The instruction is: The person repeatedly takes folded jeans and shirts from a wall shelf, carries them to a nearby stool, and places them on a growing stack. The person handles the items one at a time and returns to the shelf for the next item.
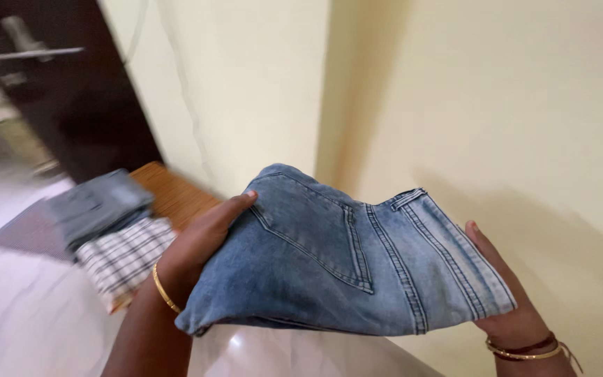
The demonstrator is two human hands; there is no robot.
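Head view, looking down at both hands. A pair of folded light-blue jeans [343,258] is held in the air in front of a cream wall [511,105], a back pocket and the waistband facing up. The left hand [200,244] grips the left end of the bundle, thumb lying over the denim near the pocket and fingers hidden beneath; a gold bangle [164,290] circles the wrist. The right hand [507,300] supports the waistband end from below and behind, palm against the cloth, fingertips showing above the edge; thin bangles [525,349] sit at its wrist. The two hands are well apart, each closed on the jeans. At left, lower in the frame, a wooden tabletop [176,195] carries a stack of folded clothes: a grey-blue garment [99,206] over a checked one [123,258]. A dark door [71,91] stands beyond.
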